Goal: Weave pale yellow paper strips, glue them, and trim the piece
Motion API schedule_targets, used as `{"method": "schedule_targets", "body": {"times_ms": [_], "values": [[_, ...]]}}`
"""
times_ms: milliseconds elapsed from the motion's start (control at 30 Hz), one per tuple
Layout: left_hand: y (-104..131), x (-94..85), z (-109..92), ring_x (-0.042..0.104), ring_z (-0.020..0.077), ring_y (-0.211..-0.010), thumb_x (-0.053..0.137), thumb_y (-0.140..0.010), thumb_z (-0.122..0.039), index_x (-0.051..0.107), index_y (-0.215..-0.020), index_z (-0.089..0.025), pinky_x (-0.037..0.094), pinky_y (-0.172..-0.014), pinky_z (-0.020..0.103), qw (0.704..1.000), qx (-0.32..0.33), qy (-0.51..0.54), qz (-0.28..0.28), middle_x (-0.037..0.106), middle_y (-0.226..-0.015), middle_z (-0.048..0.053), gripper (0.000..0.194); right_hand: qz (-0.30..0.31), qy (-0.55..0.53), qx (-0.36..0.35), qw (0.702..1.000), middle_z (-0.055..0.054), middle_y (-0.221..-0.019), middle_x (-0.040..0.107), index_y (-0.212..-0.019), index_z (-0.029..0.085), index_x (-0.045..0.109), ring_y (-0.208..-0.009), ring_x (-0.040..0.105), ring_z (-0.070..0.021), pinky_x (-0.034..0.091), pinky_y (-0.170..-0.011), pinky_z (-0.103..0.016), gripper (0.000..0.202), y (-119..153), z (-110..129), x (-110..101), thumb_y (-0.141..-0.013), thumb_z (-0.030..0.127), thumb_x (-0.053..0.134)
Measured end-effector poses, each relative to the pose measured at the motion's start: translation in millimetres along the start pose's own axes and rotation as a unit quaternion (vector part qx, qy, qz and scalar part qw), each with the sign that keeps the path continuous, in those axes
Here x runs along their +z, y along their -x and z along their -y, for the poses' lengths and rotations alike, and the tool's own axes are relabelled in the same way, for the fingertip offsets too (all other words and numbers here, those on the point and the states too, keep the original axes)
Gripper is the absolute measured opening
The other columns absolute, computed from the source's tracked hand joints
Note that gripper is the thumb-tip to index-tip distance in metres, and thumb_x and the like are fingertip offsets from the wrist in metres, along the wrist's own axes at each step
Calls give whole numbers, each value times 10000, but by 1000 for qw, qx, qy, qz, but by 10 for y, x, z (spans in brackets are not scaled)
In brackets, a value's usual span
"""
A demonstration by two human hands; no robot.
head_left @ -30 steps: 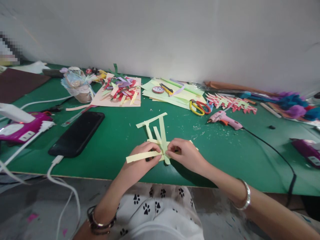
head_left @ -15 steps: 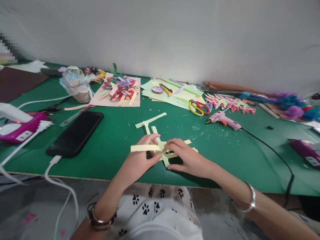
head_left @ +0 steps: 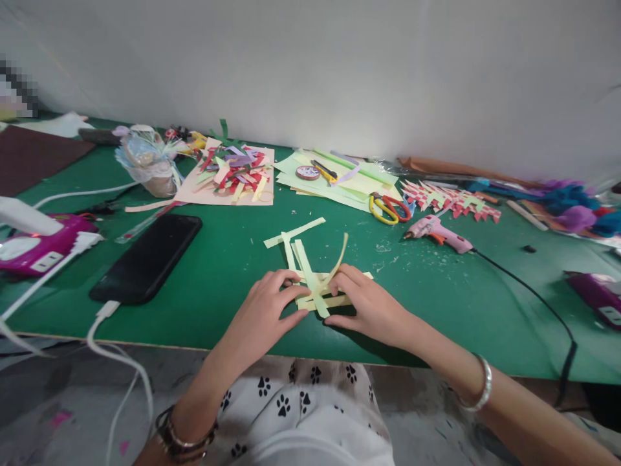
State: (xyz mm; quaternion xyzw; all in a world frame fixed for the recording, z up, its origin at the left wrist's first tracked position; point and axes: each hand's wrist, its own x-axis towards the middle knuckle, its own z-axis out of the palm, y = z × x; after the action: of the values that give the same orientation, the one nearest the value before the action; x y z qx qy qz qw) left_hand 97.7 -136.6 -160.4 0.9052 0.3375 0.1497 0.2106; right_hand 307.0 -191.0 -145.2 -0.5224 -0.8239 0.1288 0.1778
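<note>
Pale green and yellow paper strips [head_left: 310, 280] lie crossed over each other on the table between my hands. One narrow yellow strip [head_left: 343, 249] curves up from them, near the fingers of my right hand. My left hand [head_left: 272, 304] rests at the left side of the strips, thumb and forefinger apart, fingertips touching their ends. From the right, my right hand [head_left: 363, 301] holds the crossed strips with curled fingers, its thumb low by the front end of a green strip. Its fingertips are partly hidden. Behind the hands lies a loose green strip [head_left: 295, 232].
On the green table [head_left: 233, 259] are a black phone [head_left: 148, 259], a pink glue gun [head_left: 439, 234], scissors [head_left: 383, 210], a cutter [head_left: 325, 171], paper sheets [head_left: 295, 162] and a pile of cut strips [head_left: 237, 171]. A power strip [head_left: 48, 246] with white cables sits left.
The yellow strip that stuck out leftward over my left hand now curves up on the right. My left hand has let go of it and moved slightly left; my right hand stays nearly still.
</note>
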Motion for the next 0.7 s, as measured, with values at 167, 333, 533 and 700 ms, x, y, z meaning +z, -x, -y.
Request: {"method": "schedule_targets", "body": {"times_ms": [167,333,533,700], "values": [[24,-57,53,431,251,-1133,549,-824,-387,479,-1193,-283,415,-925,423,1000,-22,13,-18,403,-1263,56,390,-141,89,-6,986,-66,-852,515,-826,188,421,-784,493,-195,423,-644,-320,286,121,62,-122,-784,414,591],[-29,-107,78,366,303,-1197,566,-776,-501,346,-1314,-283,399,-937,473,999,-39,-30,10,326,-1369,79,621,-148,167,-40,974,-195,-1219,421,-1094,157,426,-1115,408,-312,360,-853,-452,504,81,74,-208,-771,518,562],[-82,-59,60,391,273,-1160,579,-776,-471,381,-1285,-250,394,-943,442,999,-19,-33,-8,454,-1241,74,589,38,83,-45,995,-142,-1286,431,-1299,198,313,-1215,367,-285,222,-1001,-514,696,-146,-19,-117,-748,543,562],[-73,-42,72,442,247,-1122,552,-810,-423,370,-1280,-271,414,-919,406,1000,-10,-7,-7,463,-1215,61,526,78,16,-45,996,-102,-1232,472,-1309,226,319,-1151,416,-256,251,-990,-481,711,-240,-103,-56,-725,519,599]]}}
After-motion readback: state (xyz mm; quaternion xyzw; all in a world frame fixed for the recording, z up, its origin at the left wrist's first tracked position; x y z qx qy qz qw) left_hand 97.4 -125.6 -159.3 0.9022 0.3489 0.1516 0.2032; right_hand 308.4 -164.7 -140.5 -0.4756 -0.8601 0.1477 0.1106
